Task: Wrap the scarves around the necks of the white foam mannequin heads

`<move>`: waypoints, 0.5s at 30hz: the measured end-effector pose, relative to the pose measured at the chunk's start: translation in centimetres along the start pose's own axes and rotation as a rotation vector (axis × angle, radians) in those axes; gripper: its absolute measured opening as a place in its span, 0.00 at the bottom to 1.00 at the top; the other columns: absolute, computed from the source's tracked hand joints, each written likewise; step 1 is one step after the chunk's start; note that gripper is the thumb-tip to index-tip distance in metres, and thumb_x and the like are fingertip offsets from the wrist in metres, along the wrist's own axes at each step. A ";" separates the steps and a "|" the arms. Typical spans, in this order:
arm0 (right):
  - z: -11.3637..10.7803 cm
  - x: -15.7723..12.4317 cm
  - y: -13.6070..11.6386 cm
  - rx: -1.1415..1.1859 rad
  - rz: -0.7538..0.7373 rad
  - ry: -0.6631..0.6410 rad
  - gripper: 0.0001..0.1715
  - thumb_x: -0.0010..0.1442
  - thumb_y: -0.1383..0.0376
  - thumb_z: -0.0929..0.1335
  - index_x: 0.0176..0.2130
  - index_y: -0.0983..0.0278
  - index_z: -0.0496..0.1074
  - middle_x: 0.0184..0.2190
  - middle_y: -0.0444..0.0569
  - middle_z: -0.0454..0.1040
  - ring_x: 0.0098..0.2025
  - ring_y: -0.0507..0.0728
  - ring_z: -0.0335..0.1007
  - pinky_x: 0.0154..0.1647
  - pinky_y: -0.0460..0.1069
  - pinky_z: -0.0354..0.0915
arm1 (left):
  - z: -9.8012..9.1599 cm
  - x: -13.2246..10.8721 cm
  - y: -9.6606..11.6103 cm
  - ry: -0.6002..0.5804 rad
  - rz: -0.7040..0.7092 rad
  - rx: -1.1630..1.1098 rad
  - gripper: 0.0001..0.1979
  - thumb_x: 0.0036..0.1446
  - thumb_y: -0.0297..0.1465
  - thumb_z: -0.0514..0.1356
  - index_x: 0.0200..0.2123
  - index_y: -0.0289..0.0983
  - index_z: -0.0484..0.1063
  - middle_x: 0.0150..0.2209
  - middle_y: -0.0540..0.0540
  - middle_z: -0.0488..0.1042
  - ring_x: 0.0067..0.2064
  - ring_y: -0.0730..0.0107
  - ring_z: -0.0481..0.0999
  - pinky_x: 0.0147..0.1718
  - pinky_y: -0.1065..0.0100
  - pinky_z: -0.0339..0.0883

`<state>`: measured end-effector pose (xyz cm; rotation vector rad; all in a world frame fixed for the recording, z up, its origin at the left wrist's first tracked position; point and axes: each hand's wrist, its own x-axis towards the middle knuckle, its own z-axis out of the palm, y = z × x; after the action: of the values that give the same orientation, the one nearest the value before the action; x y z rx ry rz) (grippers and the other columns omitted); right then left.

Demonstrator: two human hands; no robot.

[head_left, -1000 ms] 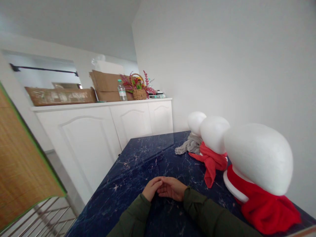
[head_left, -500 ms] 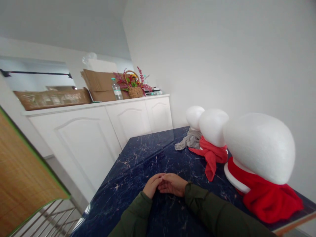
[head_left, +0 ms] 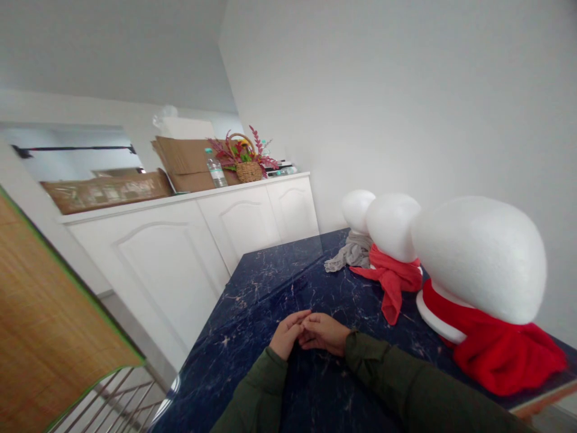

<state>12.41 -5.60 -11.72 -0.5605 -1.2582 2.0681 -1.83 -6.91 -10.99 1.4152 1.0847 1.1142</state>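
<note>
My left hand [head_left: 285, 338] and my right hand [head_left: 325, 332] rest together on the dark blue marbled table [head_left: 270, 282], fingertips touching, fingers loosely curled, nothing visible in them. Both arms wear dark green sleeves. Along the table's right side stand three white foam heads. The nearest head [head_left: 482, 255] wears a bright red scarf [head_left: 500, 355]. The middle head [head_left: 393, 225] has an orange-red scarf [head_left: 392, 282]. The far head [head_left: 357, 209] has a grey scarf [head_left: 349, 255].
A white cabinet [head_left: 189, 240] runs along the back wall with cardboard boxes [head_left: 184, 157], a water bottle [head_left: 216, 169] and a wicker flower basket [head_left: 247, 165] on top. A bamboo panel [head_left: 40, 319] and metal rack bars [head_left: 117, 403] stand at the left.
The view has shifted slightly; my hands stay together on the table, now curled a little more against each other.
</note>
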 end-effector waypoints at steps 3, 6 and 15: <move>0.0 -0.1 -0.1 0.043 0.058 -0.046 0.27 0.48 0.47 0.65 0.29 0.70 0.67 0.25 0.49 0.69 0.27 0.50 0.66 0.35 0.49 0.60 | -0.1 0.3 -0.6 0.020 0.000 -0.043 0.19 0.38 0.29 0.56 0.37 0.31 0.72 0.36 0.41 0.75 0.43 0.58 0.71 0.46 0.60 0.60; 0.3 -0.1 -0.4 0.036 0.076 0.038 0.28 0.52 0.46 0.61 0.29 0.70 0.67 0.25 0.49 0.68 0.26 0.50 0.65 0.34 0.49 0.60 | -0.2 0.5 -1.1 0.038 -0.049 -0.090 0.19 0.36 0.28 0.54 0.35 0.31 0.72 0.36 0.41 0.75 0.42 0.59 0.71 0.43 0.61 0.62; -0.4 -11.6 -1.0 -1.016 -0.709 0.887 0.13 0.54 0.59 0.62 0.39 0.63 0.65 0.34 0.50 0.66 0.35 0.56 0.63 0.36 0.52 0.61 | 0.8 -0.2 -0.3 0.078 -0.180 -0.065 0.19 0.39 0.26 0.52 0.38 0.31 0.70 0.38 0.40 0.75 0.35 0.68 0.74 0.31 0.70 0.63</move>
<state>21.11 -13.30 -10.67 -1.0886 -1.5151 0.3738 -1.11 -7.20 -11.35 1.2068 1.1954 1.0720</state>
